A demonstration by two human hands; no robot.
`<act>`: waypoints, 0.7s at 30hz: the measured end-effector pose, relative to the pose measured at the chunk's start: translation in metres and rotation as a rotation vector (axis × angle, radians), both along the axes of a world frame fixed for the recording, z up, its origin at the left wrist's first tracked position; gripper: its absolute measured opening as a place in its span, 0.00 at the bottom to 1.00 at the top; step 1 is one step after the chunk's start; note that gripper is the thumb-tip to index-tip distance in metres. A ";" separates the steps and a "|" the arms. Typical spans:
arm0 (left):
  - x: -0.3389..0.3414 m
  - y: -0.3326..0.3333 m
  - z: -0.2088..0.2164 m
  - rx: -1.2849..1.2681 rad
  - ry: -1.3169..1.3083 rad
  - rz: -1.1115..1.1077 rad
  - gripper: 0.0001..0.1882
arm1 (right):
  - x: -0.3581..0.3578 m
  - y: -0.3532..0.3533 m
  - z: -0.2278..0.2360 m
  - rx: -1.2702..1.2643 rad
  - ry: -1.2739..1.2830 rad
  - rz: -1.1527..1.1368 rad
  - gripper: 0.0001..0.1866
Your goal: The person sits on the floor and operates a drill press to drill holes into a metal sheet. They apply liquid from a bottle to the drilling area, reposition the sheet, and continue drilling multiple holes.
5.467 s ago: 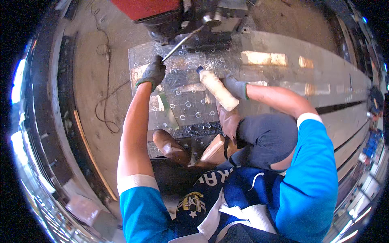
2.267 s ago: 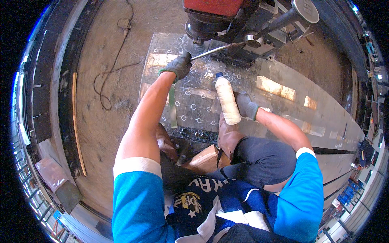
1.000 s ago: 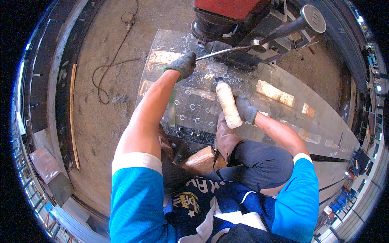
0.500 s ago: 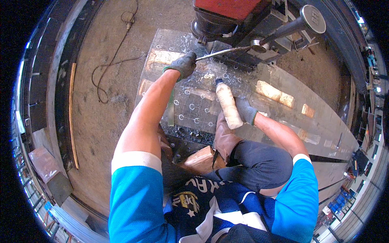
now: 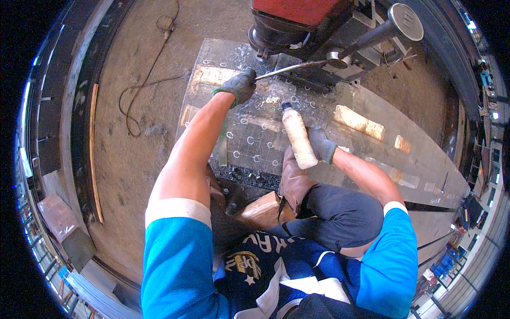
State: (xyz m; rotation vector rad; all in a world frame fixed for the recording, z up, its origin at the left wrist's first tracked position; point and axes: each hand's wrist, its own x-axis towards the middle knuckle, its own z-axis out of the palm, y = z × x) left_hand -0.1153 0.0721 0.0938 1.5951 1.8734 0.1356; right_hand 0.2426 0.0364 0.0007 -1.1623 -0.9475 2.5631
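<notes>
My left hand (image 5: 241, 87), in a dark grey glove with a green cuff, is closed around the end of a metal lever (image 5: 292, 68). The lever runs right to a hub on a red and black drilling machine (image 5: 297, 24), which stands on a steel plate (image 5: 255, 146). Chalk circles and metal shavings cover the plate near the machine. A plastic bottle (image 5: 298, 135) of cloudy, whitish liquid is in my gloved right hand (image 5: 321, 144), its dark cap tilted up and away from me. The machine's cutting end is largely hidden.
Pale rectangular patches (image 5: 359, 122) lie on the plate to the right. A wooden block (image 5: 263, 209) sits between my legs. On the brown floor at left are a cable (image 5: 143, 85) and a long wooden strip (image 5: 94, 154). Steel beams (image 5: 85, 80) run along the left side.
The view shifts very slightly. My left hand still grips the lever and my right hand still has the bottle, both in nearly the same places.
</notes>
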 end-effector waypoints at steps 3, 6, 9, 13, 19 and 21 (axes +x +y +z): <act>-0.001 -0.001 -0.003 0.014 -0.022 0.004 0.14 | 0.001 0.000 -0.001 -0.004 0.002 0.009 0.24; -0.002 -0.001 -0.007 0.039 -0.034 0.006 0.14 | 0.002 0.000 -0.002 -0.002 0.000 0.012 0.24; -0.001 -0.001 -0.009 0.046 -0.036 0.007 0.13 | 0.003 0.000 -0.003 -0.004 0.001 0.018 0.24; 0.000 -0.001 -0.007 0.046 -0.039 0.009 0.13 | 0.004 0.001 -0.003 -0.003 -0.001 0.029 0.24; 0.002 0.000 -0.004 0.036 -0.019 0.010 0.14 | 0.005 0.003 -0.003 0.000 -0.002 0.060 0.24; 0.002 0.000 -0.006 0.033 -0.014 0.008 0.14 | 0.005 0.003 -0.003 0.004 -0.003 0.069 0.24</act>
